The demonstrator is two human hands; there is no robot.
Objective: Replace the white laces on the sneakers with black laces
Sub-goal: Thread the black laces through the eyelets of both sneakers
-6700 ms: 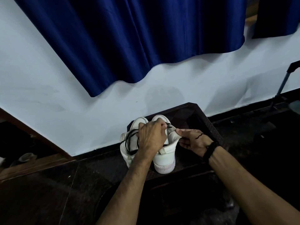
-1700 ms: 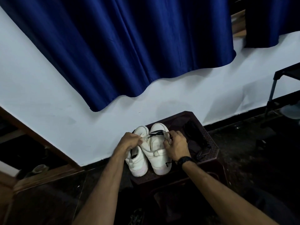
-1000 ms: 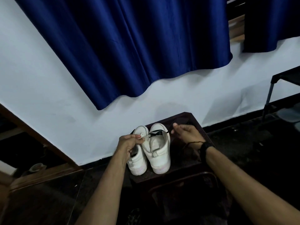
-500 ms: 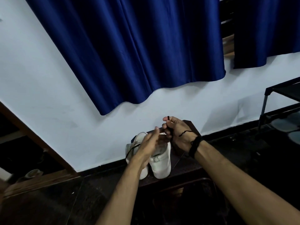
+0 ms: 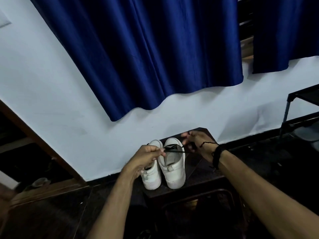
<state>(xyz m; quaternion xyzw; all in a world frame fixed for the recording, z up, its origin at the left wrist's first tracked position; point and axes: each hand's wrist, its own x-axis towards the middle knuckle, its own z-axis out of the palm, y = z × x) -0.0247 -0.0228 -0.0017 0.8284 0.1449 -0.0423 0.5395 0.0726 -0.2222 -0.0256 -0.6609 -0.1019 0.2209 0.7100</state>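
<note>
Two white sneakers stand side by side on a dark brown stool, toes towards the wall. The right sneaker has a black lace crossing its front. My left hand pinches one end of that lace over the left sneaker. To the right of the shoe, my right hand holds the other end of the lace, fingers curled round it. The lace is stretched between both hands. No white lace shows.
A white wall with a blue curtain rises just behind the stool. A dark metal rack stands at the right. A wooden frame runs at the left. The floor around is dark.
Both hands have come down from above the shoes and moved apart, drawing the black lace taut across the front of the right sneaker. The camera tilted slightly.
</note>
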